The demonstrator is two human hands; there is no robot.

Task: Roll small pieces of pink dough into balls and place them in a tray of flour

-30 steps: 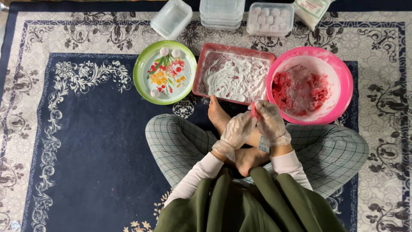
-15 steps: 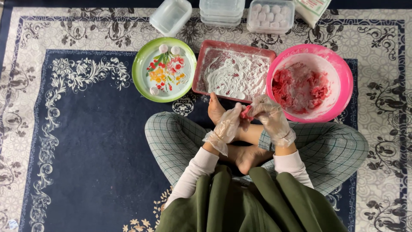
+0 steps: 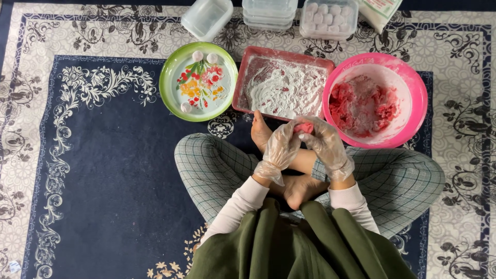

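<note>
**Gloved hands pinch a pink lump beside the floured tray**

A person sits cross-legged on a patterned rug [image 3: 93, 170], both hands in clear plastic gloves. The left hand [image 3: 280, 150] and the right hand [image 3: 326, 147] meet just in front of the red tray [image 3: 243, 82], and between them is a small pink dough lump [image 3: 304, 127]. The fingers of both hands are curled in and closed on that lump from either side, the left from its left, the right from above and its right.

The tray is the landmark here. It holds a layer of white flour [image 3: 284, 90] marked with streaks. Touching the tray's right edge is a pink bowl [image 3: 416, 85] with more red-pink dough [image 3: 361, 106] dusted in flour. Just left of the tray lies a green plate [image 3: 168, 77] with a flower print, carrying three small white balls [image 3: 197, 55]. Beyond the tray, at the far edge of the rug, stand clear plastic boxes: one empty [image 3: 206, 18], a stack [image 3: 269, 11], and one filled with white balls [image 3: 328, 15]. The held lump hovers just short of the tray's near rim, above the person's bare feet.
</note>
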